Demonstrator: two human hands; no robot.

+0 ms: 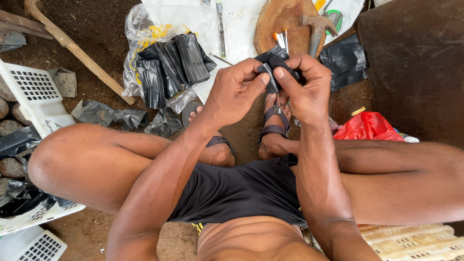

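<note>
Both hands, left hand (237,89) and right hand (304,87), pinch a small black plastic bag (273,65) above a wooden block (282,21), hammer (316,29), bag bundle (169,67) and dirt floor (96,29).

The person wears black shorts (241,191) and dark strapped sandals (274,121), with bare arms and torso.

The folded black piece (274,67) pinched between the left hand (237,89) and right hand (304,87) looks like thin, glossy plastic film. The black bags (169,65) in the clear, crinkled plastic wrapper (145,24) shine the same. The round block (280,21) is rough wood; the hammer (316,29) head is dull metal. The red bag (367,126) is glossy plastic. The crate (34,94) is matt white plastic.
</note>
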